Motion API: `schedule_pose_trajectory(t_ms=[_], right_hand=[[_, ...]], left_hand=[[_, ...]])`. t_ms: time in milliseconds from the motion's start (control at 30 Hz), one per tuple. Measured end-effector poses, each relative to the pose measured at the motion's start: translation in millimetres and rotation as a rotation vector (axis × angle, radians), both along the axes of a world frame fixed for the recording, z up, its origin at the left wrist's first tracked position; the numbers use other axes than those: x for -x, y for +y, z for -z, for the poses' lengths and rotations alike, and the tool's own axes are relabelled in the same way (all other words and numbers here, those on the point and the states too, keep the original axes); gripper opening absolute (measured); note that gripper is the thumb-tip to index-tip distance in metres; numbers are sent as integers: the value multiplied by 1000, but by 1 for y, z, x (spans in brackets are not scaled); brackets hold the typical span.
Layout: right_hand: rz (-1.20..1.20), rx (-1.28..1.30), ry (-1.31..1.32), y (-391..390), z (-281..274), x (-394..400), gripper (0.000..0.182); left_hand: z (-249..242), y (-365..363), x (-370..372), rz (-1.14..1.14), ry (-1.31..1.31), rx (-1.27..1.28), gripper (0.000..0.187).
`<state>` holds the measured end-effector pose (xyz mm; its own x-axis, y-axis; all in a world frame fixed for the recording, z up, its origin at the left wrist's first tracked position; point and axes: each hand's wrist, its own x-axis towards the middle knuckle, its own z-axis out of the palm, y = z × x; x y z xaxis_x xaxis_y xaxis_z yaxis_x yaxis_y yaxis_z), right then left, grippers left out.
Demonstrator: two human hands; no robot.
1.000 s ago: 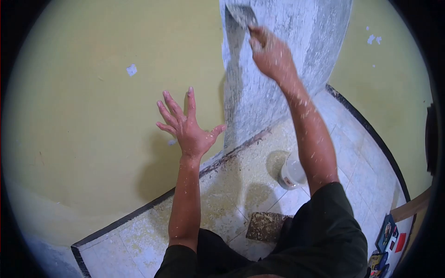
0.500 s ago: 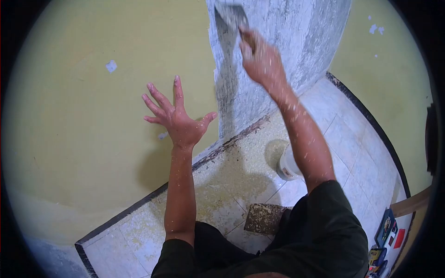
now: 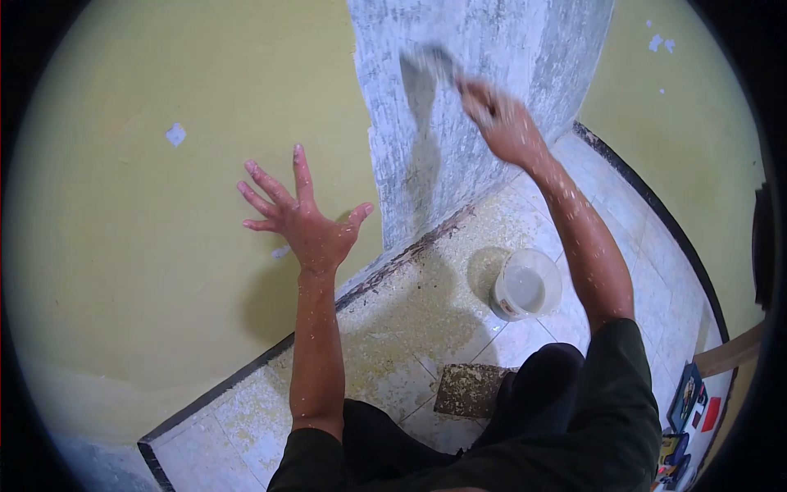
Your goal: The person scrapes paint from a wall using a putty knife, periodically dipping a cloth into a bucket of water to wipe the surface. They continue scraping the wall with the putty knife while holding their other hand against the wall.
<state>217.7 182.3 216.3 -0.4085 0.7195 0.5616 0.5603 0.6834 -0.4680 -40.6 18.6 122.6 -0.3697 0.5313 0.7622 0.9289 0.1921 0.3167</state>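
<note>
My left hand (image 3: 299, 217) is spread flat against the yellow wall (image 3: 164, 189), fingers apart, holding nothing. My right hand (image 3: 502, 121) grips the handle of a metal scraper (image 3: 428, 66), blurred by motion, whose blade rests against the grey scraped patch of wall (image 3: 459, 107). Both forearms are speckled with pale flecks.
A white plastic bucket (image 3: 525, 285) stands on the tiled floor (image 3: 410, 328) below my right arm. Yellowish scrapings litter the tiles by the dark skirting. A dusty brown slab (image 3: 471, 392) lies near my knees. Colourful items (image 3: 684, 418) sit at the lower right.
My right hand and the scraper have dropped lower and to the right on the grey patch. The left hand stays spread on the wall. The bucket is now uncovered by my arm.
</note>
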Motion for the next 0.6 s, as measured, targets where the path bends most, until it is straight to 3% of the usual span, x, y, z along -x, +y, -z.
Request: schedule_pose_trajectory(t_ms=[167, 300, 467, 600], right_hand=[[126, 487, -476, -30, 188, -155, 39], [187, 718, -582, -76, 276, -246, 39], [265, 750, -672, -78, 328, -261, 39], [25, 780, -967, -27, 405, -260, 43]], left_hand=[[21, 7, 10, -49, 114, 3, 122], [41, 26, 4, -62, 138, -32, 116], [52, 44, -12, -5, 142, -14, 110], [22, 40, 10, -158, 250, -53, 105]])
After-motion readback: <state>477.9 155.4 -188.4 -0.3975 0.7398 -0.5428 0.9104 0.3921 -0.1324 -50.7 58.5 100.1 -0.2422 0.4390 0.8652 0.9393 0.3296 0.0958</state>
